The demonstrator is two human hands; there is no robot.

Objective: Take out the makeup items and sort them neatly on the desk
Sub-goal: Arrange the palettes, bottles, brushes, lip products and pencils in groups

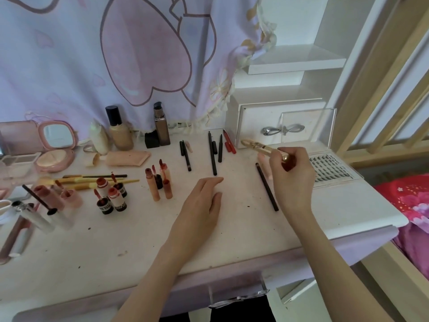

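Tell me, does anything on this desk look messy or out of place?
Yes. The lip glosses at centre-left stand uncapped, wands poking out. A long black pencil lies slanted alone near the right hand, away from the other pencils.

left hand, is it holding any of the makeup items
No: the left hand lies flat and open on the desk, fingers straight, with nothing under or between them that shows.

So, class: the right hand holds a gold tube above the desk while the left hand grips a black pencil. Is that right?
Not quite. The head view shows the left hand lying flat and open on the desk, holding nothing; the nearest black pencil lies apart from it. The rest stands: the right hand holds the gold tube above the desk.
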